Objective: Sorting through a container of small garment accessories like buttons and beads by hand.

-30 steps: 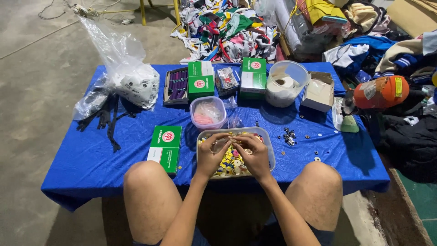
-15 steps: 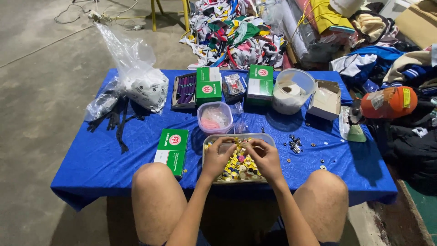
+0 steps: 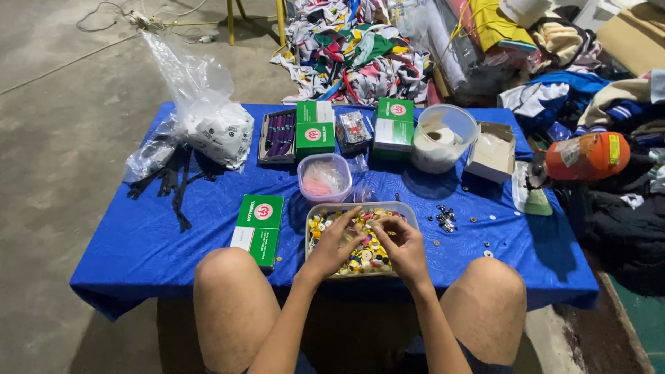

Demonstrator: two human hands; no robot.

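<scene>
The person's left hand and right hand are covering much of the clear rectangular plastic tray of small mixed-colour buttons at the blue-clothed table's near edge; whatever the fingertips are pinching is too small to tell.

Three green boxes; two hands; one tray of buttons.

green-white box — table front-left | two green boxes — back

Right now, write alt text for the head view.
Both hands, left hand and right hand, pick through a clear tray of mixed coloured buttons on a blue-covered table, with green boxes and plastic tubs around it.
</scene>
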